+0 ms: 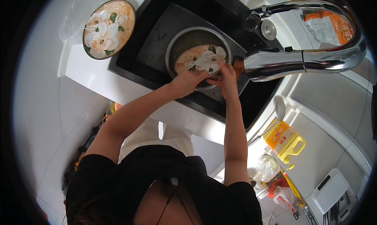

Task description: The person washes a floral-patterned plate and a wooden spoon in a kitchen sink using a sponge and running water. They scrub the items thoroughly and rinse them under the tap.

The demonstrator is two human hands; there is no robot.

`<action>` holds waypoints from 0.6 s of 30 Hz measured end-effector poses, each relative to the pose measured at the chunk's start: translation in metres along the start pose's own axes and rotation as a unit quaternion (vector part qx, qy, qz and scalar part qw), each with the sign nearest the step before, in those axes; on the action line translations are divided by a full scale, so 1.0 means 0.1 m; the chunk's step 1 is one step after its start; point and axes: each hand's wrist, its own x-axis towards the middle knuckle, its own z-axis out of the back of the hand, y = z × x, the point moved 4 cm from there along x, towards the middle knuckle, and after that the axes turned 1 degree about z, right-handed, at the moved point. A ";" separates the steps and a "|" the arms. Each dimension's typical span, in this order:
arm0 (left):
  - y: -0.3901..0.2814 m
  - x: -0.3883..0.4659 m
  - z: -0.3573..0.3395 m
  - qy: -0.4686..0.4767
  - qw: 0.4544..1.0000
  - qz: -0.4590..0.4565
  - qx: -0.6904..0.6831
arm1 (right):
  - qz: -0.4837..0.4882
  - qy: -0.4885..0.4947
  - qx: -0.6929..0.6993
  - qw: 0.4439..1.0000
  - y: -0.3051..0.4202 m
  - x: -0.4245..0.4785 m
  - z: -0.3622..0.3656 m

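Note:
An oval plate (191,61) painted with white flowers is tilted inside a round metal pan (170,45). My left hand (190,82) grips the plate's near rim. On the right side of the same rim, my right hand (225,80) has its fingers spread around the edge, one of them over the painted face. The plate's underside and the thumbs' exact grip are hidden. The pan sits in a black sink (156,30), and a brown handle (238,65) shows at its right. A second flowered plate (103,39) lies on the counter left of the sink.
A chrome faucet (274,64) reaches over the sink's right side, its head close to the pan handle. Right of the sink are a ladle (279,108), a yellow detergent jug (284,139) and a white cutting board (330,191). An orange package (327,27) lies behind the faucet.

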 end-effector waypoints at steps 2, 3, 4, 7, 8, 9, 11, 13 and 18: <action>-0.02 -0.02 -0.15 0.001 0.998 -0.045 0.054 | -0.025 -0.015 -0.049 0.998 -0.05 0.03 0.08; -0.02 -0.02 -0.20 0.002 0.994 -0.066 0.082 | -0.021 -0.024 -0.044 0.999 -0.11 0.06 0.12; 0.02 -0.01 -0.26 0.014 0.995 -0.049 0.091 | -0.016 -0.031 -0.038 0.999 -0.16 0.09 0.16; 0.02 0.06 -0.23 -0.038 0.990 -0.022 0.134 | 0.027 -0.078 -0.041 0.996 -0.31 0.13 0.33; 0.01 0.07 -0.13 -0.116 0.980 -0.027 0.160 | 0.047 -0.098 -0.045 0.993 -0.34 0.13 0.41; 0.03 0.06 -0.04 -0.183 0.973 0.010 0.142 | 0.050 -0.087 -0.040 0.994 -0.33 0.12 0.45; 0.17 0.02 0.10 -0.301 0.945 0.117 0.048 | 0.057 -0.069 -0.031 0.996 -0.33 0.05 0.52; 0.30 0.01 0.15 -0.277 0.902 0.263 -0.201 | 0.055 -0.060 0.023 0.996 -0.28 -0.05 0.49; 0.51 -0.08 -0.03 -0.210 0.780 0.298 -0.508 | 0.146 -0.076 -0.130 0.978 0.18 -0.13 0.29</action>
